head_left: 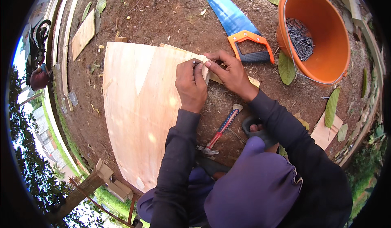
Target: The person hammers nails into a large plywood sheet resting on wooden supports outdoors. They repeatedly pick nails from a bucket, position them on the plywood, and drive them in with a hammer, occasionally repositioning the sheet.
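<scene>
Grn leaf (332,106) partly over sm. board (324,134); foliage (32,167) far L.

We look through the left of two wide fisheye cameras worn on the person's head, facing steeply down at the reddish-brown dirt ground (171,28), close above the bare left hand (191,85) and bare right hand (233,75), off centre toward twelve and two o'clock; long pale wooden planks (65,57) curve at ten.

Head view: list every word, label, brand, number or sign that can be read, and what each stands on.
None can be read anywhere in the picture.
Blue saw blade: nothing legible.
Hammer handle: a blue, white and red pattern; no readable words.
Orange bucket: no legible lettering.
Pale wooden board: no readable marks.
</scene>
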{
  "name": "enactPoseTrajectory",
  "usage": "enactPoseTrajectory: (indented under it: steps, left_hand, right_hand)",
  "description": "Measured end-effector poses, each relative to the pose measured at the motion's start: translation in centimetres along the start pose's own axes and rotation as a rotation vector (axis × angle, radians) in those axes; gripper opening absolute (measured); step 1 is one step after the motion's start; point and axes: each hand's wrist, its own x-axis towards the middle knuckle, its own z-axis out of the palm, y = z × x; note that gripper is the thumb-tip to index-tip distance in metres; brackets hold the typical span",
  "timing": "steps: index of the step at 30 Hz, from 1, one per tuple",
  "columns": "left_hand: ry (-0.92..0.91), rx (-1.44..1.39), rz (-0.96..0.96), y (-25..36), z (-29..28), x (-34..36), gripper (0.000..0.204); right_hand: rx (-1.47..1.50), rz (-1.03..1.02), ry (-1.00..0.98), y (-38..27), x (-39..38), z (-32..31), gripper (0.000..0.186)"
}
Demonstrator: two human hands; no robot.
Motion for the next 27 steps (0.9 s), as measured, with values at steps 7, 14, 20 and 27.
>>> enactPoseTrajectory:
  steps: [7, 14, 20, 27]
  left_hand:
    - [-0.010, 0.027, 0.113, -0.2, 0.0, 0.2, 0.007]
    - [0.015, -0.008, 0.156, -0.7, -0.1, 0.3, 0.008]
    - [0.022, 0.014, 0.192, -1.1, 0.2, 0.5, 0.008]
    - [0.045, -0.058, 0.173, -0.9, -0.5, 0.3, 0.008]
  right_hand:
    - [-0.563, -0.371, -0.160, -2.7, -7.4, -0.9, 0.031]
    - [-0.992, -0.690, -0.681, 1.4, -14.9, 0.5, 0.018]
    - [-1.007, -0.549, -1.002, -1.8, -14.5, -0.6, 0.019]
    - [-0.998, 0.170, -0.931, -10.8, -12.2, -13.0, 0.031]
